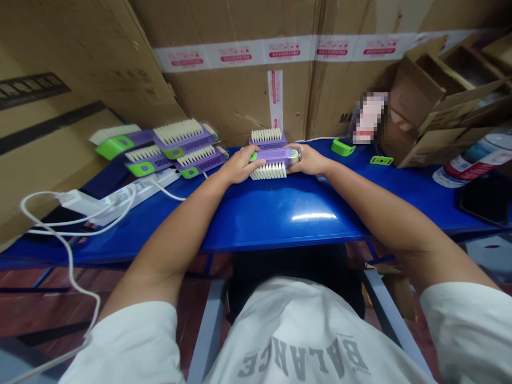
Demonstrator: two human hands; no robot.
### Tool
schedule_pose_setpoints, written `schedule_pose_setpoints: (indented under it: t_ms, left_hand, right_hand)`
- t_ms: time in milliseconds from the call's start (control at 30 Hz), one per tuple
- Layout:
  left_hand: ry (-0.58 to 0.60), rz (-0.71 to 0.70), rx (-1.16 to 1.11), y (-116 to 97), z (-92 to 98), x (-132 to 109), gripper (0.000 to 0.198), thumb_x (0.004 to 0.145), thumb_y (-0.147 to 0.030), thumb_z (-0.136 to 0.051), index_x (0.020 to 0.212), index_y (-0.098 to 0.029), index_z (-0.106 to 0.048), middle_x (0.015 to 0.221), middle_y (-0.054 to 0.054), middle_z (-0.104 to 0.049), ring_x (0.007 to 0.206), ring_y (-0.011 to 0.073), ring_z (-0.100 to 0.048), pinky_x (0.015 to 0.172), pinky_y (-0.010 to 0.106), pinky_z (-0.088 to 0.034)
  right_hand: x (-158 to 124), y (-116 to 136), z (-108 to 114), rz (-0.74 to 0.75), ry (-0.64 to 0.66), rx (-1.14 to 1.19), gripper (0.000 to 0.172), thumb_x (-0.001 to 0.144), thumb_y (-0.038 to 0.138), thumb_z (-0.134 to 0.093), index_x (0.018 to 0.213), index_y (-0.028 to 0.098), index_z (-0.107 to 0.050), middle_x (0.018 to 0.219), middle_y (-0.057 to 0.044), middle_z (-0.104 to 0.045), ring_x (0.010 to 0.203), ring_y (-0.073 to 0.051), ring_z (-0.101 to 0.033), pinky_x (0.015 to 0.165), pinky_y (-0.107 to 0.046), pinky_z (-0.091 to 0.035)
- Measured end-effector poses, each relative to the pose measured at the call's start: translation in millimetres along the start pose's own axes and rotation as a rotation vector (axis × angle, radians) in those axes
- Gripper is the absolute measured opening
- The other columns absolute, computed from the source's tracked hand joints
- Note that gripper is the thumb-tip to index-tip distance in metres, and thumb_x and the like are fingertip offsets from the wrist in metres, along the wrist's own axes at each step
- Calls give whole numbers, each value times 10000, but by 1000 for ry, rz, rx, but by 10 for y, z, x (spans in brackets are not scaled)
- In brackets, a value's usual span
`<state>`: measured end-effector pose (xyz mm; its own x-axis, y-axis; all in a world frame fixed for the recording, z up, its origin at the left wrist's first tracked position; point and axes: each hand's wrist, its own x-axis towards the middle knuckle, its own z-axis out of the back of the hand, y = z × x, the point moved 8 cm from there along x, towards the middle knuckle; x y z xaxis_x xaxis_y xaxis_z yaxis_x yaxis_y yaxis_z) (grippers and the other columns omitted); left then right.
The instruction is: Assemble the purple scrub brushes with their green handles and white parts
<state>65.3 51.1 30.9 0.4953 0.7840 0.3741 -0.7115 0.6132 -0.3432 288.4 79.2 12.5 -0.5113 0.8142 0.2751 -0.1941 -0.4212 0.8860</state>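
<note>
Purple-and-green bristle brush (276, 157) grasped at both ends by your left hand (240, 165) and right hand (309, 161), bristles toward you; another brush (267, 137) just beyond, four more brushes (184, 137) left of your hands on the desk (280, 213).

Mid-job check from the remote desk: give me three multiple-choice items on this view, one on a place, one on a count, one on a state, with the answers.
1. Where is the white power strip on the blue table?
A) Left of the hands
B) Right of the hands
C) Behind the hands

2. How many purple-and-green brushes lie on the table, not counting the held brush?
A) Three
B) Five
C) Eight

3. How is the held brush being handled?
A) Gripped by the left hand and right hand, bristles toward the person
B) Pinched in the right hand alone
C) Lying untouched

1: A, it lies on the person's left side.
2: B, four lie grouped at left, one just behind the hands.
3: A, a hand clasps each end.
</note>
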Motion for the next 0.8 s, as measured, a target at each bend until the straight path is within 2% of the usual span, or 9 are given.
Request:
schedule_pose_setpoints:
  t_ms: [300,467,600,800]
  left_hand:
    - [-17,11,-16,0,-4,7,607,1062,-721,-528,1345,-198,-649,1372,185,-776,1258,393,-733,1153,557,-591]
    - [-22,15,-23,1,-10,14,600,1061,-715,-533,1348,-199,-641,1402,196,-773,1292,401,-728,1175,572,-584]
    - [-33,10,-21,25,-18,26,626,1066,-723,-534,1363,-187,-660,1421,200,-764,1308,393,-724,1185,557,-586]
    - [-62,-51,-2,-4,-1,19,652,1112,-685,-538,1488,-173,-687,1489,209,-745,1395,395,-705,1250,565,-557]
  right_hand:
    - [15,5,14,15,9,-17,631,530,214,-1037,1102,197,-770,1046,-49,-801,1047,-310,-760,1097,-535,-654]
    - [15,27,50,31,-9,-69,612,543,241,-1036,1094,219,-770,1086,-58,-807,1091,-327,-757,1154,-582,-636]
    - [29,16,70,43,-24,-104,660,544,244,-1042,1146,215,-772,1150,-73,-812,1113,-335,-759,1179,-606,-621]
    - [36,-30,101,27,-56,-102,748,530,234,-1048,1220,213,-761,1094,-47,-796,1081,-326,-759,1148,-593,-640]
